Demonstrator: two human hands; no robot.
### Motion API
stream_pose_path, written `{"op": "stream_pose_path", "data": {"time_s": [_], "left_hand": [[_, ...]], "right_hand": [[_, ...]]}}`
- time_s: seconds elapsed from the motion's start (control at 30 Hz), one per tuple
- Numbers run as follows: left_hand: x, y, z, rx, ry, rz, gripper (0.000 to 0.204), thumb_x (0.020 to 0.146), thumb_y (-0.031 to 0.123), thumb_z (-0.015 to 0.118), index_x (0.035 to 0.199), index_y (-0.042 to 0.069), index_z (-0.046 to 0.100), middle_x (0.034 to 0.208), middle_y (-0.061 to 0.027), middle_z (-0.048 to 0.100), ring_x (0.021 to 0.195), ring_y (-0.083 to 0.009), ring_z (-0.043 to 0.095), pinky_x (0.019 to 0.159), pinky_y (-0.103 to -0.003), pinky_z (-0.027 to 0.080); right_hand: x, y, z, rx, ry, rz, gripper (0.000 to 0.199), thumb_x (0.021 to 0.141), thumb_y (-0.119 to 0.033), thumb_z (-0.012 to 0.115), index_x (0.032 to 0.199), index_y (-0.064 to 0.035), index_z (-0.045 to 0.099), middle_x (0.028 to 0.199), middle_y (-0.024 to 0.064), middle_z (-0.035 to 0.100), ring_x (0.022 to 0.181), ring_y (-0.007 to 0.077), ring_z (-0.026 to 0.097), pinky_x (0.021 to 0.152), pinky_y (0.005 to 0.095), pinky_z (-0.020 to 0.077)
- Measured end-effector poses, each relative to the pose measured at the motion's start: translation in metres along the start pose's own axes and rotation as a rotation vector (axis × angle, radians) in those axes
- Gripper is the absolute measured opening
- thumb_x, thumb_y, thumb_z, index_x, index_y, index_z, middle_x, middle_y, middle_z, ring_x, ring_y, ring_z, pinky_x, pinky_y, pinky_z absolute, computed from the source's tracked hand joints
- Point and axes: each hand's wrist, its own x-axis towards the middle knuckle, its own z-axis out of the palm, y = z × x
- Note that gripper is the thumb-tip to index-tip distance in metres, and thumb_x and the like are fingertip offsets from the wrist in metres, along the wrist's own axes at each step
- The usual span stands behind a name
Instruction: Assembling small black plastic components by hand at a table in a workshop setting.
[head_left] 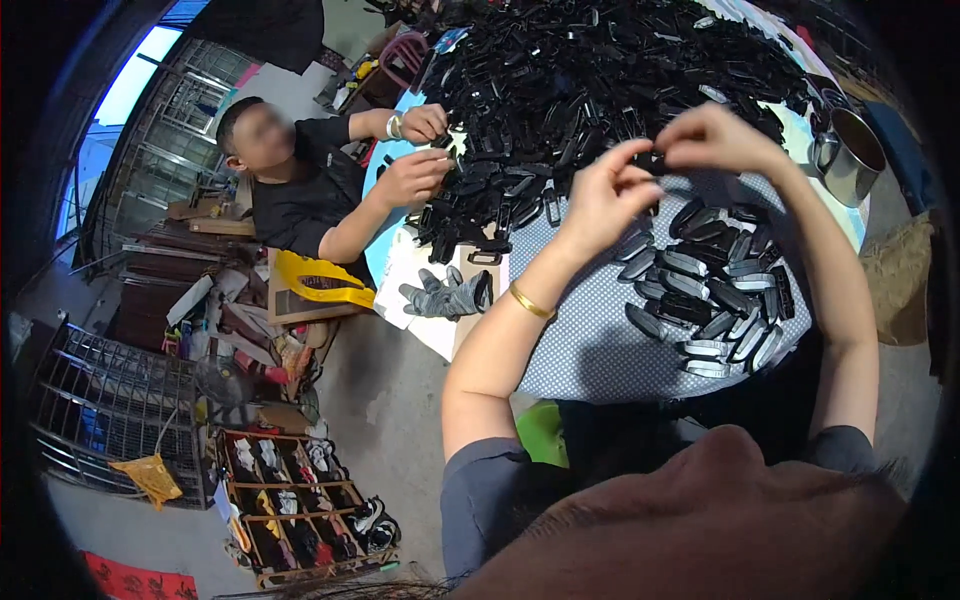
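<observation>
The worktop [435,335] takes up most of what I see, its far part buried under a great heap of black parts [560,90]. Its near side wears a dotted cloth [565,335] that bends round to the edge. Across at the left sits a co-worker [305,200] in a dark shirt, both hands at the heap's left edge. On the floor at lower left lies a divided tray [290,517] full of cloth bits. On the cloth, toward the right, a smaller pile of black and silver parts [710,285] lies just below the person's forearms, some pieces overlapping. A metal pail [855,160] stands at the worktop's right side. The person's left hand [612,205] and right hand [710,140] meet above the strip between heap and pile, fingertips close together. The left grip has its fingers curled, thumb near the index; the right is bent inward and blurred. Something small and dark shows between them, but I cannot tell whether either grip is clasping it. A grey glove [440,295] lies left of the cloth. A gold bracelet [532,300] circles the left wrist.
</observation>
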Motion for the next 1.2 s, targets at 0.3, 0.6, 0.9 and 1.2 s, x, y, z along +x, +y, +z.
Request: {"op": "stream_pose_path", "data": {"time_s": [0.3,0.6,0.9,1.2], "left_hand": [[-0.004,-0.011,0.02,0.581,0.142,0.418,0.01,0.074,0.013,0.061,0.075,0.003,0.064,0.076,-0.0101,0.063,0.071,-0.0273,0.058,0.066,-0.035,0.045],[0.001,-0.033,-0.004,1.069,0.109,0.323,0.019,0.064,0.003,0.063,0.08,0.001,0.055,0.082,-0.0119,0.055,0.081,-0.0288,0.049,0.07,-0.037,0.043],[0.002,-0.039,-0.011,1.038,0.082,0.323,0.021,0.063,0.001,0.063,0.083,0.0,0.055,0.079,-0.0138,0.056,0.077,-0.0306,0.049,0.069,-0.039,0.042],[0.007,-0.033,-0.009,0.49,0.188,0.206,0.028,0.07,0.006,0.069,0.096,0.002,0.06,0.079,-0.0041,0.057,0.074,-0.0142,0.056,0.062,-0.025,0.045]], "right_hand": [[0.029,0.131,-0.039,-0.845,0.544,0.088,0.033,0.079,-0.007,0.052,0.111,-0.004,0.053,0.103,0.0152,0.057,0.094,0.0307,0.054,0.084,0.037,0.0434],[0.033,0.107,-0.048,-0.695,0.33,0.242,0.031,0.07,-0.001,0.053,0.101,-0.002,0.051,0.083,0.0158,0.057,0.083,0.0336,0.055,0.074,0.0401,0.0447],[0.022,0.034,-0.001,0.226,0.456,0.108,0.044,0.077,-0.004,0.057,0.12,-0.0057,0.047,0.089,0.0008,0.055,0.076,0.0066,0.053,0.066,0.0218,0.0467],[0.004,-0.014,0.057,0.505,0.384,0.014,0.03,0.077,-0.01,0.061,0.105,-0.0007,0.057,0.098,0.0062,0.06,0.088,0.0133,0.058,0.078,0.0264,0.0464]]}}
